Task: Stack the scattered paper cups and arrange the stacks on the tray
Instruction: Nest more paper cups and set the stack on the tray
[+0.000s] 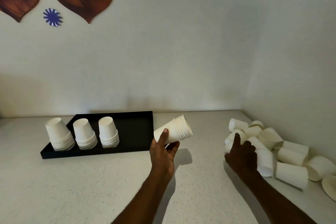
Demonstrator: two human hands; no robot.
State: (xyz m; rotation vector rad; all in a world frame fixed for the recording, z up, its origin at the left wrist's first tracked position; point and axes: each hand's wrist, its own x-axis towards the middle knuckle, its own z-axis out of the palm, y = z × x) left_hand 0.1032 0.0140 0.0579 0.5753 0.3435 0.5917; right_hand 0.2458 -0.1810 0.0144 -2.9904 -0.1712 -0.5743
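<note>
A black tray (pixel 131 127) lies on the counter at the left with three upside-down stacks of white paper cups (pixel 60 132) in a row on its left half. My left hand (pixel 163 149) grips a nested stack of cups (pixel 179 129) tilted on its side in the air, just right of the tray, rims pointing right. My right hand (pixel 240 152) reaches into a pile of loose cups (pixel 291 156) at the right; its fingers rest on a cup at the pile's left edge, and whether they grip it is hidden.
The pale speckled counter (pixel 81 187) meets the wall behind and a side wall at the right, close to the cup pile. A blue flower sticker (pixel 52 17) and brown shapes hang on the back wall.
</note>
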